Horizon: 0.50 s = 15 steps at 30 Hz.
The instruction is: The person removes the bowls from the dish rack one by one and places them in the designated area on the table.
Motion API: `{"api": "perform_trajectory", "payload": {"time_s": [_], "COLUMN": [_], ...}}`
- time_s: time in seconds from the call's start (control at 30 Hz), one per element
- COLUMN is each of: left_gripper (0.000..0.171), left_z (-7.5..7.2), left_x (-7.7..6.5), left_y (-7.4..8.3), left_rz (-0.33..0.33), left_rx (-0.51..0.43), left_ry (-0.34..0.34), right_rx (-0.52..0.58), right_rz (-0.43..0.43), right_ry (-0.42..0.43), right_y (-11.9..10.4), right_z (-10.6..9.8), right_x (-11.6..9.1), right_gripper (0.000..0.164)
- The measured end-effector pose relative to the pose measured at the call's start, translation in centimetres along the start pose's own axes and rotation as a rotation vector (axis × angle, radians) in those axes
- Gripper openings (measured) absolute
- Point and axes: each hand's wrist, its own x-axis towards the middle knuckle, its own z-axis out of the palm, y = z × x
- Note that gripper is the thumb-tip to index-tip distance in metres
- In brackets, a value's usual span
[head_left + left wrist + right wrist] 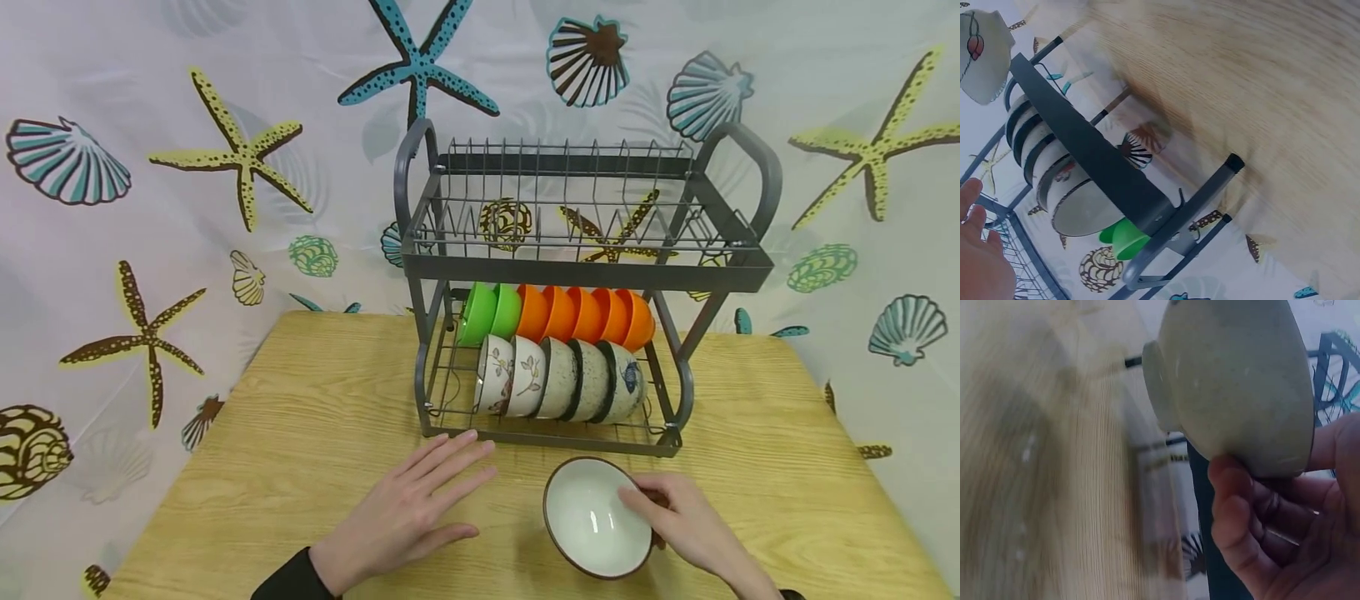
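- My right hand (693, 525) pinches the white bowl (596, 517) by its dark rim, thumb inside, fingers curled under the outside wall, low and right of centre in the head view
- In the right wrist view the bowl (1235, 381) is tipped on its side, its foot ring toward the left of the frame, my fingers (1241, 531) wrapped below its rim
- My left hand (416, 508) lies flat on the wooden table (247, 467), fingers spread and straight, holding nothing, just in front of the rack's lower left corner
- The dish rack (581, 275) stands mid-frame; its lower tier already carries a front row of five pale patterned bowls (558, 379), with two green bowls (491, 312) and five orange bowls (588, 315) behind them
- The upper tier looks bare of dishes
- My read: the lower tier is nearly full, and this white bowl is the only one outside the rack, close before its front edge, so I'd say little is left to do
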Motion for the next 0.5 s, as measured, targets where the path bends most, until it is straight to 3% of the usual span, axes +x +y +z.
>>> {"api": "perform_trajectory", "payload": {"time_s": [0.1,0.3,0.5], "left_gripper": [0.072,0.073,0.066], "left_z": [0.5,1.2,1.7], "left_x": [-0.2,-0.7,-1.1], "left_y": [-0.5,-1.1,-1.7], "left_rz": [-0.031,-0.072,-0.107], "left_rx": [-0.020,-0.027,-0.043], "left_ry": [-0.004,-0.014,-0.021], "right_rx": [-0.050,-0.144,-0.191], "right_rz": [0.023,-0.013,0.101], "right_ry": [-0.016,-0.062,-0.090], "right_y": [0.9,3.5,7.2], "right_z": [-1.3,-5.0,-9.7], "right_x": [-0.3,-1.6,-3.1], "right_gripper": [0.027,0.022,0.026]}}
